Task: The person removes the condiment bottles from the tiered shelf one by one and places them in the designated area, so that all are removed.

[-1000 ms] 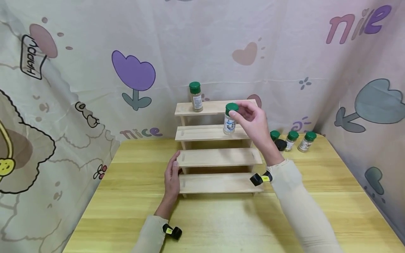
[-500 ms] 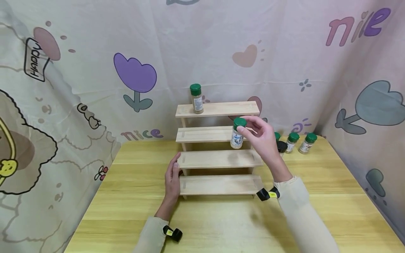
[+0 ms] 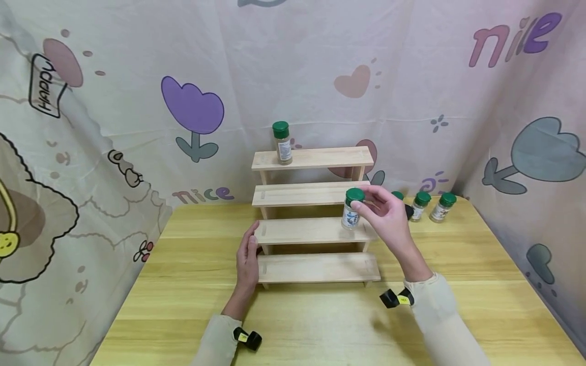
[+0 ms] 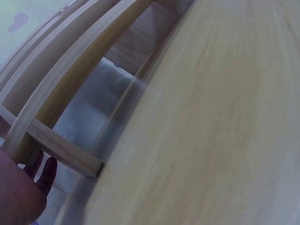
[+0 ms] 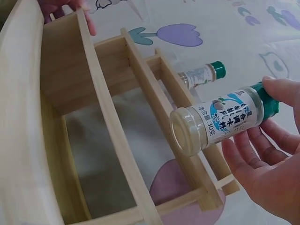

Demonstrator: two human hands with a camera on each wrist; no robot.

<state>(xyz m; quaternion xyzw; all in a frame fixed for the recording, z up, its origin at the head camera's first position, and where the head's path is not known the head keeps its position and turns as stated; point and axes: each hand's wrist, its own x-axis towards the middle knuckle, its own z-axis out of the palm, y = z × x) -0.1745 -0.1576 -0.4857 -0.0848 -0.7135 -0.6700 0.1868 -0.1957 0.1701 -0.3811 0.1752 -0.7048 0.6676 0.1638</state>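
My right hand pinches a small clear seasoning jar by its green cap, over the right part of the second step from the bottom. In the right wrist view the jar tilts across the picture, its white label with blue pattern facing the camera, thumb and fingers at the cap. A pale wooden four-step rack stands on the table. My left hand holds the rack's left side by the two lower steps; in the left wrist view its fingers curl beside the end of a step.
One green-capped jar stands on the left of the top step. Behind the right hand, green-capped jars and a partly hidden black-capped one stand on the table. A printed cloth hangs behind.
My right hand has brought the jar down and a little to the right, from in front of the upper steps to the second step from the bottom. The left hand stays at the rack.
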